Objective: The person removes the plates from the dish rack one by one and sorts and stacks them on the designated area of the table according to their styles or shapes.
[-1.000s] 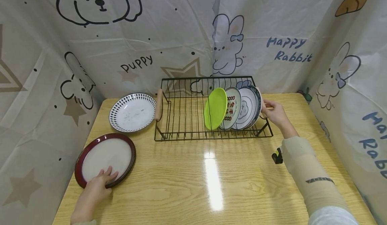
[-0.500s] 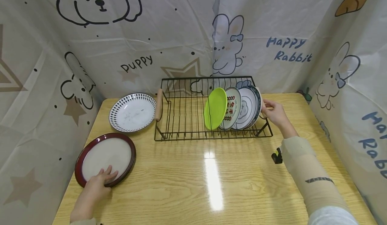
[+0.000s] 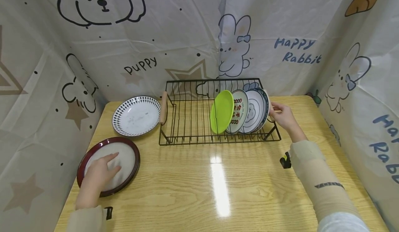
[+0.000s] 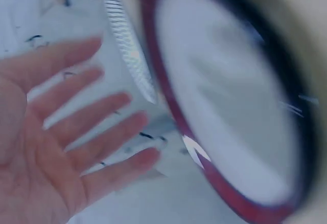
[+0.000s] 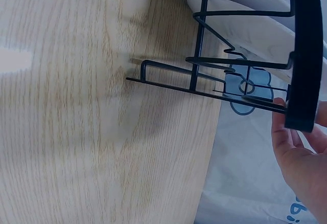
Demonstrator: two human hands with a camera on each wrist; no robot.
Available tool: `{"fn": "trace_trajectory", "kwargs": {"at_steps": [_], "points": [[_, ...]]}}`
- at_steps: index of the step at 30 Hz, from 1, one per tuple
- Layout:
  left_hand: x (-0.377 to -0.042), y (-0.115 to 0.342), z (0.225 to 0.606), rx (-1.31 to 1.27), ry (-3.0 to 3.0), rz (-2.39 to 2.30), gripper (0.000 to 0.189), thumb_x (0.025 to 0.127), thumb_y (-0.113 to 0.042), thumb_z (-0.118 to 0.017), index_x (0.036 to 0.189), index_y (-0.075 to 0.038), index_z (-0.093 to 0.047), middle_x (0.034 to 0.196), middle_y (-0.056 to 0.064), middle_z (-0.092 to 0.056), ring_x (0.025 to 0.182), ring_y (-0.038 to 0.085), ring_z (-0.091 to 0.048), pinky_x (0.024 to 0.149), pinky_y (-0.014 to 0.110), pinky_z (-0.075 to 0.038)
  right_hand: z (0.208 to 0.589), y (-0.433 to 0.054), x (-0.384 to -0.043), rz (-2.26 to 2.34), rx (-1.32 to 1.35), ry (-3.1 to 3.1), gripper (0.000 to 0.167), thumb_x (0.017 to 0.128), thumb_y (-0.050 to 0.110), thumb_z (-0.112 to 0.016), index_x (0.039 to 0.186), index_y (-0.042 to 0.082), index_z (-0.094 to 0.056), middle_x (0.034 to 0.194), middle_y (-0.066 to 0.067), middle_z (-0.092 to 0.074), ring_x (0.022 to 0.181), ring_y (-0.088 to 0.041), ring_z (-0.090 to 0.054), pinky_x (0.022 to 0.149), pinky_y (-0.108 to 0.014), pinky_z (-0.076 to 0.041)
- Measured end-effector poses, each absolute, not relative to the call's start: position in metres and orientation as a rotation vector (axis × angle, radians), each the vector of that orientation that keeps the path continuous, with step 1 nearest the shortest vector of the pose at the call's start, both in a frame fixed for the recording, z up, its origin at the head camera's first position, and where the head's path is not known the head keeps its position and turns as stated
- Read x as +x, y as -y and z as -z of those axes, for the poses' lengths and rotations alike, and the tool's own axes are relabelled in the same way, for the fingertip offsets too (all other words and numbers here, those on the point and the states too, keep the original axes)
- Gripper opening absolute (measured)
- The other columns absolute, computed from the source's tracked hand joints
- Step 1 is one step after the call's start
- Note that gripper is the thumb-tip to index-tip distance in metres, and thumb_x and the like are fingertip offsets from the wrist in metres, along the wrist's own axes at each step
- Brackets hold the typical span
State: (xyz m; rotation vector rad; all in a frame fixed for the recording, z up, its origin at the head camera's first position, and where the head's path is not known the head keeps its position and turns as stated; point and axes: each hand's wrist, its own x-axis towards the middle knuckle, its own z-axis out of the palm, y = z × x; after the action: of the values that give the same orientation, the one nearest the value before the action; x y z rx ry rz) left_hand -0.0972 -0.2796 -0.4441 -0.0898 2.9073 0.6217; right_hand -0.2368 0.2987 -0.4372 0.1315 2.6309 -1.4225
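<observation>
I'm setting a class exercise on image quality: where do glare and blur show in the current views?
Head: a bright glare streak on the wooden table; left wrist: maroon-rimmed plate blurred, its rim glinting; right wrist: pale glare on the wooden table at left, wire dish rack fairly crisp.

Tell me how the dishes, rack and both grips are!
Wire rack: standing, partly filled
Red-rimmed plate: flat, face up
Diamond-patterned dish: flat, face up
Lime plate: on edge, tilted
Red-lettered plate: on edge, tilted
Ringed plate: on edge, tilted
Dark-rimmed dish: on edge, mostly hidden
Left grip: open, above red-rimmed plate
Right grip: holding rack's right end
</observation>
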Motion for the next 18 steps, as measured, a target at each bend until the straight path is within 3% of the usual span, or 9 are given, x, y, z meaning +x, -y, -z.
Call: {"fn": "trace_trajectory", "kwargs": {"at_steps": [5, 7, 14, 18], "points": [[-0.126, 0.257, 0.418, -0.236, -3.069, -0.877, 0.048, 0.085, -0.015, -0.062, 0.128, 0.003, -0.049, 0.123, 0.031, -0.049, 0.11, 0.046, -0.048, 0.087, 0.058, -0.042, 0.438, -0.299, -0.237, 1.427, 0.142, -2.619, 0.057, 0.096, 0.029, -0.045, 0.141, -0.001, -0.028, 0.134, -0.028, -0.036, 0.117, -0.04, -0.043, 0.095, -0.049, -0.043], [-0.139, 0.25, 0.412, -0.205, -3.096, -0.982, 0.048, 0.086, -0.015, -0.061, 0.129, 0.004, -0.048, 0.12, 0.031, -0.051, 0.103, 0.043, -0.053, 0.082, 0.055, -0.046, 0.438, -0.299, -0.237, 1.432, 0.142, -2.616, 0.057, 0.096, 0.029, -0.045, 0.141, -0.002, -0.028, 0.134, -0.028, -0.036, 0.116, -0.04, -0.043, 0.094, -0.049, -0.043], [-0.185, 0.228, 0.398, -0.137, -2.981, -1.245, 0.054, 0.088, -0.018, -0.06, 0.134, 0.003, -0.041, 0.125, 0.028, -0.05, 0.108, 0.041, -0.054, 0.084, 0.048, -0.05, 0.438, -0.298, -0.238, 1.441, 0.142, -2.616, 0.056, 0.095, 0.027, -0.046, 0.14, -0.002, -0.029, 0.133, -0.028, -0.037, 0.116, -0.039, -0.044, 0.094, -0.048, -0.044], [-0.211, 0.216, 0.396, -0.124, -2.791, -1.368, 0.057, 0.088, -0.02, -0.06, 0.135, 0.004, -0.039, 0.125, 0.029, -0.048, 0.103, 0.04, -0.057, 0.076, 0.039, -0.055, 0.439, -0.298, -0.239, 1.436, 0.149, -2.622, 0.056, 0.095, 0.028, -0.046, 0.14, -0.002, -0.03, 0.133, -0.027, -0.037, 0.115, -0.039, -0.044, 0.094, -0.048, -0.044]]}}
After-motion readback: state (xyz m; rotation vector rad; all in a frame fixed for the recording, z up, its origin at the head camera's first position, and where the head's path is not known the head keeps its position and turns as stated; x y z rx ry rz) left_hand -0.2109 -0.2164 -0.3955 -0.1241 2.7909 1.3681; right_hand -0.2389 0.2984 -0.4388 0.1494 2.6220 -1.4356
